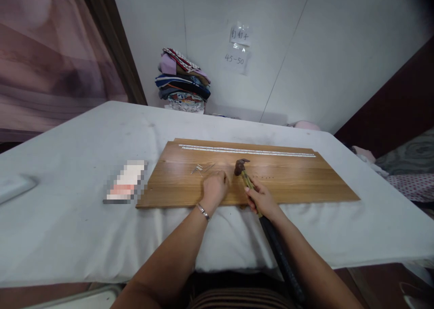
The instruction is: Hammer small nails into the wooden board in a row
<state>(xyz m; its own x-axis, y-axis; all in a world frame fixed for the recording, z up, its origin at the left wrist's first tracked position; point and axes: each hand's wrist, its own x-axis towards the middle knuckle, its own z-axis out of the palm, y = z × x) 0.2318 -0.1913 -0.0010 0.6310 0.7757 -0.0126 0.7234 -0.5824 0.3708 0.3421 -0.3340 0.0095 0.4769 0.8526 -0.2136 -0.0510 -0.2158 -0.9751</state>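
Note:
A wooden board lies on the white-covered table. My right hand is closed round the shaft of a hammer, whose dark head hovers just above the board's middle; its long black handle runs back under my forearm. My left hand rests on the board just left of the hammer head, fingers curled in a pinch; what they hold is too small to make out. Several loose nails lie on the board just beyond my left hand. A row of small dark dots runs right of the hammer.
A white strip runs along the board's far edge. A blurred-out rectangular object lies left of the board. A stack of folded clothes stands against the wall at the back. Paper notes are stuck on the wall.

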